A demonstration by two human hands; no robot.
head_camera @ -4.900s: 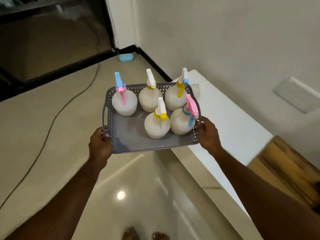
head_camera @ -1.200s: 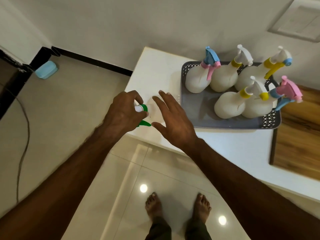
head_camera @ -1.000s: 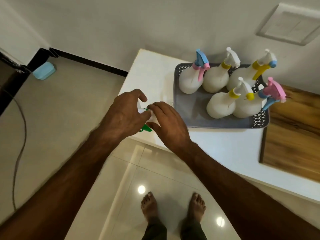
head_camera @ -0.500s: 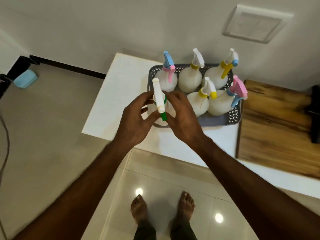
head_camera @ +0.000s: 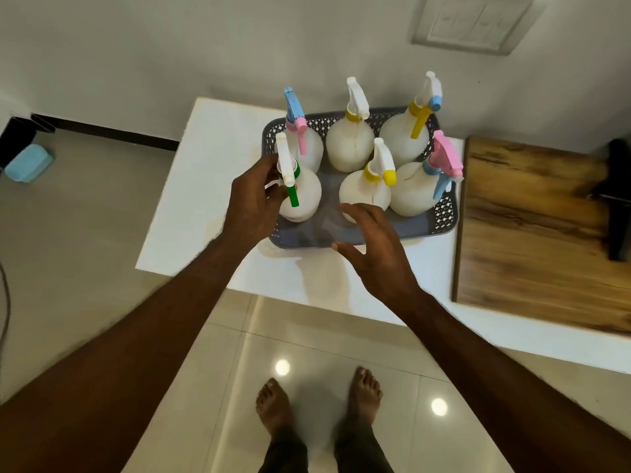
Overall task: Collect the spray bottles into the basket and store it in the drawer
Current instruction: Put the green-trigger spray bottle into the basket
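A grey perforated basket [head_camera: 444, 216] stands on the white counter [head_camera: 211, 186] against the wall. Several white spray bottles stand upright in it, with blue-pink, yellow and pink-blue heads. A white bottle with a green trigger [head_camera: 302, 192] stands in the basket's front left corner. My left hand [head_camera: 251, 203] is wrapped around its neck from the left. My right hand [head_camera: 375, 254] hovers over the basket's front rim, fingers spread, holding nothing. No drawer is in view.
A wooden board [head_camera: 539, 233] lies on the counter to the right of the basket, with a dark object [head_camera: 618, 199] at its far edge. A light blue item [head_camera: 29, 163] lies on the tiled floor at left. My bare feet [head_camera: 317, 404] stand below the counter.
Both hands lifted the green-trigger bottle off the counter's left part and set it in the basket's front left corner. My right hand has come off it and opened.
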